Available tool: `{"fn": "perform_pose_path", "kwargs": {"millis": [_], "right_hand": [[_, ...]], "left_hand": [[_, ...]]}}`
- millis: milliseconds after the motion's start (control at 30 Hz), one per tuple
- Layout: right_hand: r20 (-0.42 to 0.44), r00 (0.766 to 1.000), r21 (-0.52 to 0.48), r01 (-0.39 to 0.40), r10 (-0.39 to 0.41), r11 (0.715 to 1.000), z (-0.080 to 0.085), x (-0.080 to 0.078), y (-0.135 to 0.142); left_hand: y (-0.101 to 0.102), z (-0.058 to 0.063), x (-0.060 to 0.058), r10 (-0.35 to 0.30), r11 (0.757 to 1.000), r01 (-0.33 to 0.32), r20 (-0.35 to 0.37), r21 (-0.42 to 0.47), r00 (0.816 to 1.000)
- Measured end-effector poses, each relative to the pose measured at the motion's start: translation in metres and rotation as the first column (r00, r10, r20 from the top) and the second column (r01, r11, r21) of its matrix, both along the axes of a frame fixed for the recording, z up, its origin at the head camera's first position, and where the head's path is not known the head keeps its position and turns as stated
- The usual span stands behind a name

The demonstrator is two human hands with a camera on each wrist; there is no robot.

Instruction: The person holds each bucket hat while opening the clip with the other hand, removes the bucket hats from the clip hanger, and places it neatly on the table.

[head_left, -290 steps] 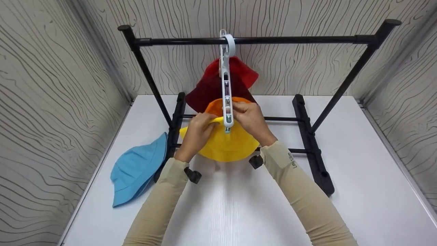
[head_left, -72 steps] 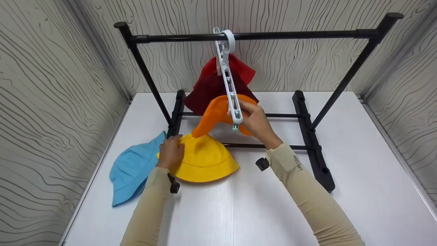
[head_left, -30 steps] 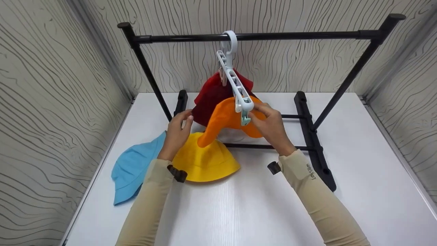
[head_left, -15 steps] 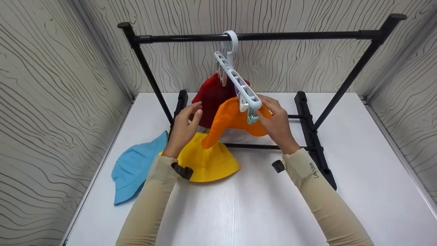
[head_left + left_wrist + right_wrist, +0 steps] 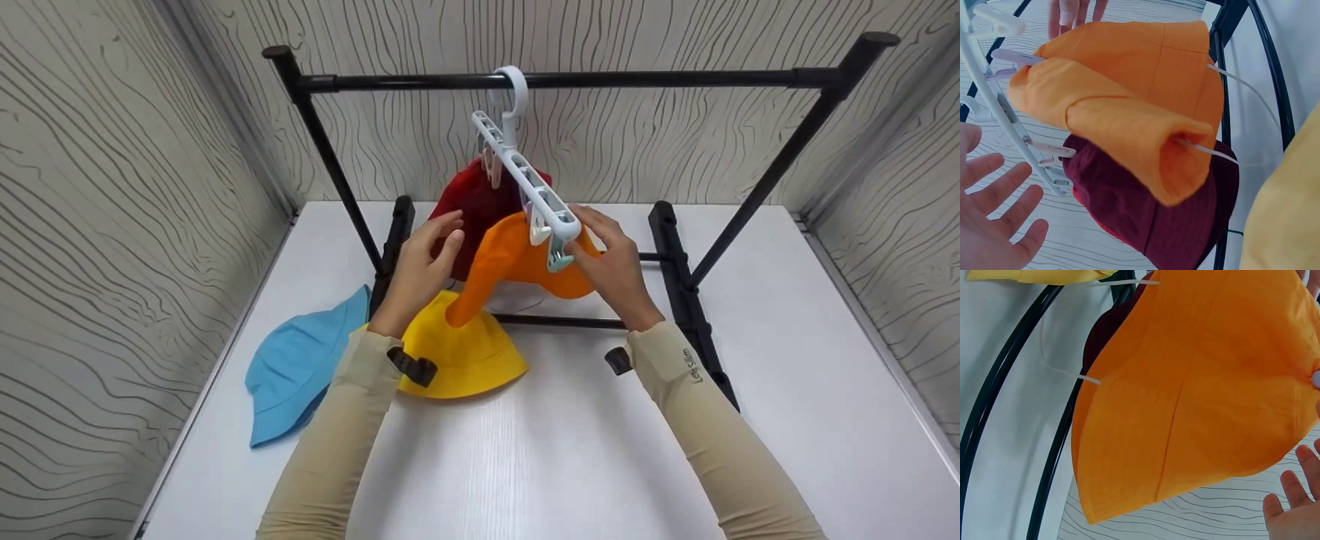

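Observation:
A white clip hanger (image 5: 529, 178) hangs from the black rack bar. One of its clips, lilac in the left wrist view, grips an orange bucket hat (image 5: 1112, 107), whose brim folds over. Behind hangs a maroon hat (image 5: 1123, 185), with a red one partly hidden beyond it. My left hand (image 5: 421, 270) hovers left of the hats, fingers apart and holding nothing. At the hanger's near end, my right hand (image 5: 613, 266) has its fingers beside the orange hat; they look spread and relaxed in the right wrist view. A teal clip (image 5: 559, 259) dangles there without a hat.
A yellow bucket hat (image 5: 469, 364) lies on the white table (image 5: 525, 465) below the orange one. To its left lies a blue bucket hat (image 5: 300, 367). The black rack (image 5: 660, 79) stands around the hanger, its feet on the table.
The yellow hat, earlier up at the hanger, was set on the table. Since then my left hand has left it and risen rightward, while the hanger's near end swung right with my right hand.

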State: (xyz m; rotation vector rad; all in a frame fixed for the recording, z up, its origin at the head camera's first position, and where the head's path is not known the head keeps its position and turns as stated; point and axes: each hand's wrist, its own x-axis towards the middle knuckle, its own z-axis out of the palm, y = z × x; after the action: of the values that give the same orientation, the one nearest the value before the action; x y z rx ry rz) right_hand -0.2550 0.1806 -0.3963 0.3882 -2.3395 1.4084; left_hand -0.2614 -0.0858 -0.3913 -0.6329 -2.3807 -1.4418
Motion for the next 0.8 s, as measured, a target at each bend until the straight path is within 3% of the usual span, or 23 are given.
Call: {"fn": "perform_pose_path", "kwargs": {"millis": [467,800], "right_hand": [[0.100,0.995,0.001,-0.030,0.030,1.000,0.002,-0.003,-0.002],[0.060,0.996,0.002,-0.061,0.060,0.998,0.000,-0.006,-0.006]], "left_hand": [[0.020,0.016,-0.004,-0.034,0.999,0.034,0.001,-0.006,0.999],[0.034,0.025,-0.008,-0.055,0.998,0.055,0.032,-0.001,0.998]]}}
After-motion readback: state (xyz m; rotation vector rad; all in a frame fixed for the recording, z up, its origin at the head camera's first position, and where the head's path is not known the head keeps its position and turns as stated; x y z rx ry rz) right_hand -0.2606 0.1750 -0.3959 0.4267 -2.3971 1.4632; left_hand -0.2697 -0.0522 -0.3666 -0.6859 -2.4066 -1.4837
